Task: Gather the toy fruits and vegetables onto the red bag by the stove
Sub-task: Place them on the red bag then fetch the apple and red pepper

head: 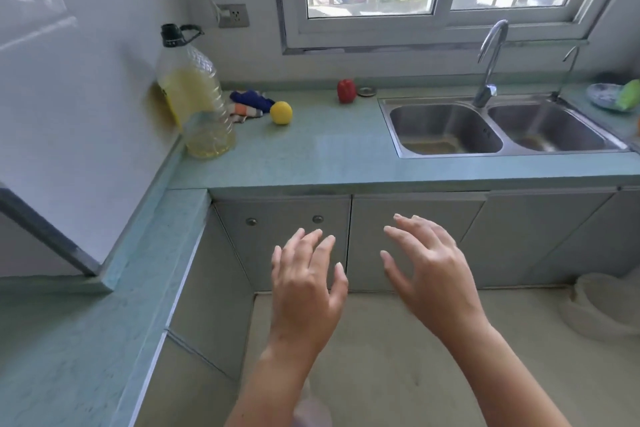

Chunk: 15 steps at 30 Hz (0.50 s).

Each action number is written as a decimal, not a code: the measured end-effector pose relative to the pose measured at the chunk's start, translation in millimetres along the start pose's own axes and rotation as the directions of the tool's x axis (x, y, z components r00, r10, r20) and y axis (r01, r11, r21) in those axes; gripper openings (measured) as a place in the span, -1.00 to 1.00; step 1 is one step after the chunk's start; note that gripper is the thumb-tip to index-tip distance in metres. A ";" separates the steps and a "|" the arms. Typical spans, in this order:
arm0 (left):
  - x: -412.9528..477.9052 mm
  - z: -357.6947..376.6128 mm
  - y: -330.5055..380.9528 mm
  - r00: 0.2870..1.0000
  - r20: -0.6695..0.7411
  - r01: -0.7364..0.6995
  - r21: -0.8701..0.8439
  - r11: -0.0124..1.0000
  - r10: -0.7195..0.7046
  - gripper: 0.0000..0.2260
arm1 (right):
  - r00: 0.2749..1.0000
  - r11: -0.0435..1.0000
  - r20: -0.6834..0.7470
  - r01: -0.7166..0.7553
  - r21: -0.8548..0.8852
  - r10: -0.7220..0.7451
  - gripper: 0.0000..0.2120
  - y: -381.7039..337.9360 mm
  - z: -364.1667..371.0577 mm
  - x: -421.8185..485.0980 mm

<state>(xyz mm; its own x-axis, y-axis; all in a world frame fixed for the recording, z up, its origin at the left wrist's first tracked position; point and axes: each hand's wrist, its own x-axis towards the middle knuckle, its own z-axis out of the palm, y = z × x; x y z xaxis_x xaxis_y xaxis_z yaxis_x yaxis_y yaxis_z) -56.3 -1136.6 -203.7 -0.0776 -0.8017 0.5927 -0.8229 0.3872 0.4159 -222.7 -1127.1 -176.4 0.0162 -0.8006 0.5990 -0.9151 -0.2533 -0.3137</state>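
Note:
A yellow toy lemon [281, 112] lies on the green counter [322, 152] beside a crumpled cloth. A red toy pepper [346, 90] stands upright near the back wall, left of the sink. A green toy [628, 94] rests in a small dish at the far right edge. My left hand [306, 282] and my right hand [427, 267] hover side by side in front of the lower cabinet doors, below the counter edge, fingers spread and holding nothing. No red bag or stove shows in this view.
A large oil bottle [195, 94] stands in the counter's left corner. A blue, orange and white cloth [250, 105] lies behind the lemon. The double steel sink [498, 128] with a tap [490, 62] fills the right side. A small metal ring [367, 91] sits by the pepper.

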 end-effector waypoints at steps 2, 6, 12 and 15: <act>26.4 11.8 -21.9 1.000 -0.003 -0.001 -0.002 1.000 0.001 -0.66 | 1.000 1.000 -0.012 -0.001 -0.013 0.001 -0.64 2.6 23.1 27.7; 83.0 30.1 -73.3 1.000 0.001 0.021 0.003 1.000 -0.021 -0.65 | 1.000 1.000 -0.008 0.004 -0.021 -0.004 -0.66 -2.7 72.8 92.2; 163.0 45.0 -146.9 0.999 0.020 0.041 0.006 0.999 -0.041 -0.65 | 0.999 0.999 -0.005 0.037 0.022 -0.037 -0.66 -25.3 140.5 191.7; 192.3 52.1 -175.7 0.998 0.029 0.057 0.008 0.998 -0.057 -0.65 | 0.999 0.998 0.022 0.049 0.027 -0.049 -0.65 -36.4 171.5 221.0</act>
<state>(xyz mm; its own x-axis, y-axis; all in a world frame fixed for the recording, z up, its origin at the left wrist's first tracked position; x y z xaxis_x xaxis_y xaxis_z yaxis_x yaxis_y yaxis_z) 43.9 -1382.5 -198.8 -0.0474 -0.8354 0.5476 -0.8305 0.3375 0.4431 -116.7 -1388.0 -159.0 0.0702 -0.7987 0.5976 -0.9021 -0.3065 -0.3037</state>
